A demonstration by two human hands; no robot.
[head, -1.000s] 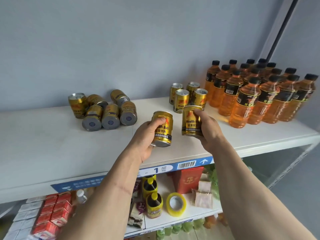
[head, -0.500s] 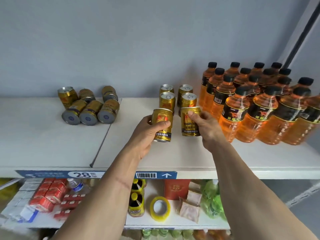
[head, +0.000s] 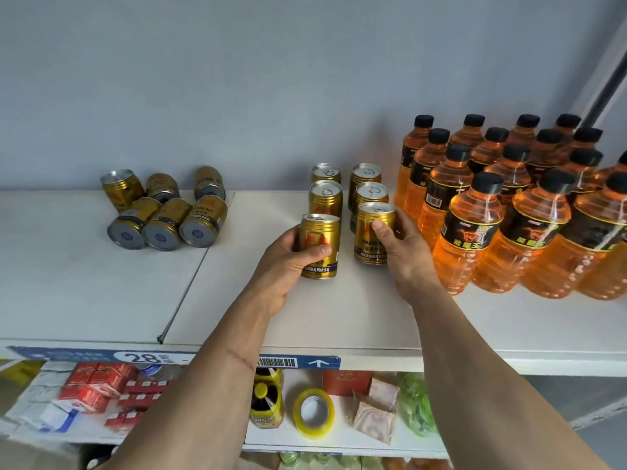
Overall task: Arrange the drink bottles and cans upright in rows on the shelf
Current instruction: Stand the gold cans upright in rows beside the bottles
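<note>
Cans lowered since a moment ago: left hand (head: 288,262) grips gold can (head: 319,245), right hand (head: 402,245) grips second gold can (head: 373,237), both upright on shelf (head: 339,317). Rightmost orange bottles (head: 468,228) cut off at frame edge.

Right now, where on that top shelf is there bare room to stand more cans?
Bare shelf lies in front of the toppled cans and along the front edge, and between that pile and the upright cans. It is crowded on the right: the left hand and right hand each grip a can beside tightly packed orange bottles.
</note>
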